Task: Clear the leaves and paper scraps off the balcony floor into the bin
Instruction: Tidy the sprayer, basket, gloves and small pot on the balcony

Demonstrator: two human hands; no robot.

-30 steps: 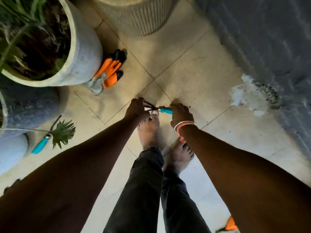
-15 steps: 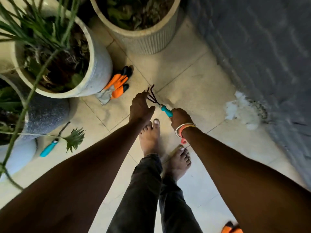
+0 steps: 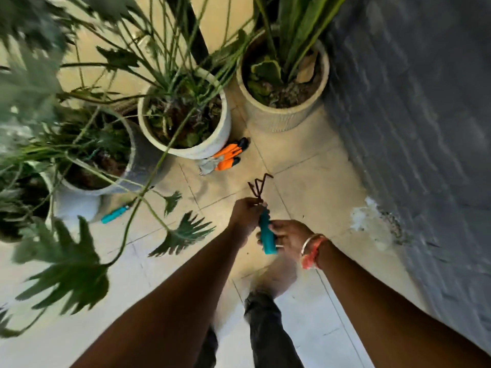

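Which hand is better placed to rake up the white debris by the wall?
Probably right. The right hand grips the teal handle of the hand rake, and the white debris lies on its side; the left hand only pinches near the tines.

The hand rake [image 3: 267, 235] has a teal handle and dark, rust-brown prongs; the second tool [image 3: 114, 215] has a handle of the same teal; the gloves [image 3: 225, 156] are orange with black fingertips and a grey cuff; the floor tiles [image 3: 305, 168] are pale beige with thin darker joints; the wall [image 3: 411, 115] is dark grey-blue in a brick pattern and carries a white patch [image 3: 366, 219]; the ribbed pot [image 3: 276, 118] is cream with fine vertical lines; the speckled pot [image 3: 143, 160] is grey; the leaves [image 3: 71, 264] are green; the bangles [image 3: 310, 251] are pale and orange-red; the trousers [image 3: 268, 328] are dark grey.
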